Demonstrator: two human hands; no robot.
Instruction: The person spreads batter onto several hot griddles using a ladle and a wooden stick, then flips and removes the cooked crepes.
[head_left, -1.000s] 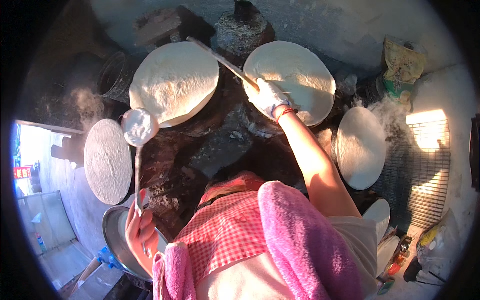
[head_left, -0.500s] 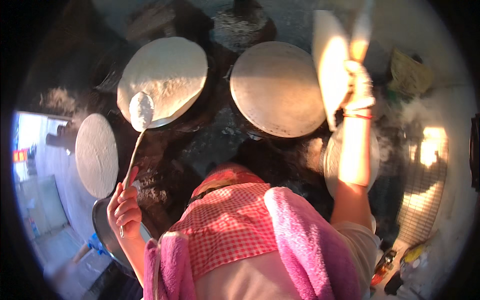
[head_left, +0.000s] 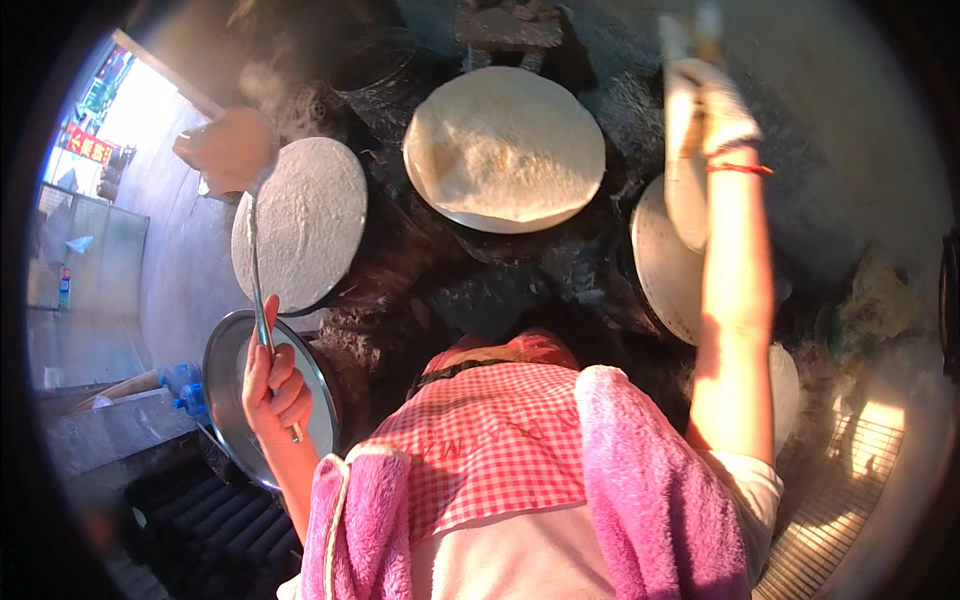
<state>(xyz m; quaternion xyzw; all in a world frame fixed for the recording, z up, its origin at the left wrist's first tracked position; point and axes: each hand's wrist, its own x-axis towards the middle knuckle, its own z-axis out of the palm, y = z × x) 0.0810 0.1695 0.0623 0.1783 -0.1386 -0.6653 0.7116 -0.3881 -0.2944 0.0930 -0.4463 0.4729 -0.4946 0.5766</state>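
Note:
My left hand is closed round the long thin handle of a ladle. The blurred bowl of the ladle overlaps the far left edge of a round griddle covered with white batter. My right hand, in a pale glove, is stretched far forward, closed on a long, pale, flat paddle-like piece. Motion blur hides its exact kind. Its near end overlaps a bare-looking round griddle on the right. Between my hands, farther off, a pale flatbread with browned patches covers another round griddle.
A metal basin stands by my left forearm. Blue plastic bottles are left of it. Another pale round surface is partly hidden behind my right arm. A wire rack lies at the lower right. Steam rises at the far left.
The view has turned left, so the griddles appear farther right. The ladle has moved from the browned flatbread's griddle to the left batter-covered one. My right hand has shifted with the pale paddle-like piece.

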